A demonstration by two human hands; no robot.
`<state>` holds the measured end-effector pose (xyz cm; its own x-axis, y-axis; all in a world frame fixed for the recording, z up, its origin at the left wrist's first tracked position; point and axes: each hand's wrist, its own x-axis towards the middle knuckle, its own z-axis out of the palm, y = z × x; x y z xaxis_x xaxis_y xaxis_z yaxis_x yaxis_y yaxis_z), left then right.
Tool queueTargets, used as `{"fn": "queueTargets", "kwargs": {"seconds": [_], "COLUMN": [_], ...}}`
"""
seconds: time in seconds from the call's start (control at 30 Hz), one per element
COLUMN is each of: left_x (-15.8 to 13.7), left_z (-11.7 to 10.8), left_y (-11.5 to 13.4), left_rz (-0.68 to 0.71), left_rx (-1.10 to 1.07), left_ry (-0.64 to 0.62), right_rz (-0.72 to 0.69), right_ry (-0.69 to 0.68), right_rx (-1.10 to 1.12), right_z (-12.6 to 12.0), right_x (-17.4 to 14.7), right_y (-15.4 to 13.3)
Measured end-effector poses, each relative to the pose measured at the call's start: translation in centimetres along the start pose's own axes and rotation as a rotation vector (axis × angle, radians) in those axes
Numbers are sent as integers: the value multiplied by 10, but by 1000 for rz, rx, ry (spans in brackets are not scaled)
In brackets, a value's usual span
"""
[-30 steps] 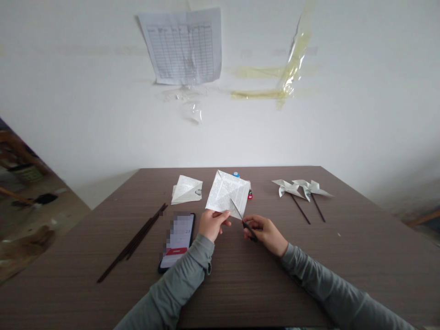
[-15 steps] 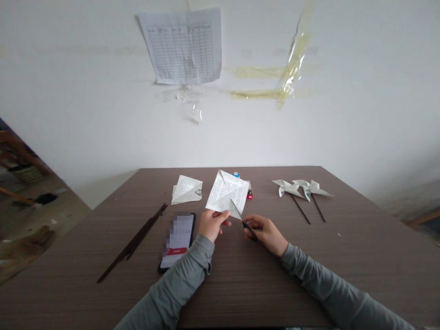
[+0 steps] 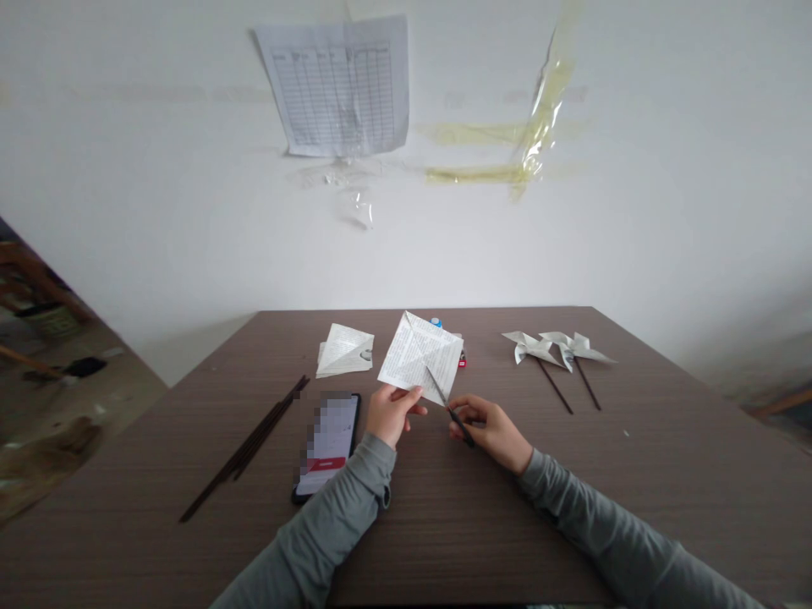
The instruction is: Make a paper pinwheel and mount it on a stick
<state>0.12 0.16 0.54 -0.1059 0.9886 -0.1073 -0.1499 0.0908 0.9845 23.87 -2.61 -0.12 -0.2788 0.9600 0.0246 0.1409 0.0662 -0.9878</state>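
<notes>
Broadly, a pale wall (image 3: 190,211) fills the upper view, with a brown wood-grain table (image 3: 419,524) before it. On the wall hang a creased ruled sheet (image 3: 342,93) and, to its right, strips of yellowed tape (image 3: 533,144). 2 grey sleeves (image 3: 320,524) reach in from the near edge. At the left, a bundle of dark thin sticks (image 3: 257,436) lies aslant; how many I cannot tell. Just beside it lies a phone (image 3: 335,431), its screen lit and partly blurred out, close to the left sleeve.

Above the middle of the table, the printed square (image 3: 412,347) is held up, tilted, creases running across it. Further right, 2 paper pinwheels (image 3: 529,348) on dark sticks lie overlapping; a small stack of folded papers (image 3: 342,351) lies left of the square.

The right hand (image 3: 491,431) is curled closed around the handles of black scissors (image 3: 450,410), a blade lying over the square's near right corner. The left hand (image 3: 388,414) pinches the square's near edge, thumb on top. Behind the square peek a red item (image 3: 463,364) and a blue item (image 3: 436,322), both mostly hidden. Smallest, a white scrap (image 3: 626,433) lies at the right.
</notes>
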Motion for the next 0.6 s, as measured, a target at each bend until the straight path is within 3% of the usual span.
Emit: {"fn": "queueTargets", "kwargs": {"seconds": [0.43,0.6], "left_x": [0,0], "left_z": [-2,-3], "left_y": [7,12], "left_rz": [24,75], "left_rx": [-19,-19], "left_ry": [57,115], "right_rz": [-26,-94], "right_ry": [-70,-26], "right_rx": [-2,-102], "right_z": [-7,-13], "right_x": [-2,-2], "right_y": [4,7]}}
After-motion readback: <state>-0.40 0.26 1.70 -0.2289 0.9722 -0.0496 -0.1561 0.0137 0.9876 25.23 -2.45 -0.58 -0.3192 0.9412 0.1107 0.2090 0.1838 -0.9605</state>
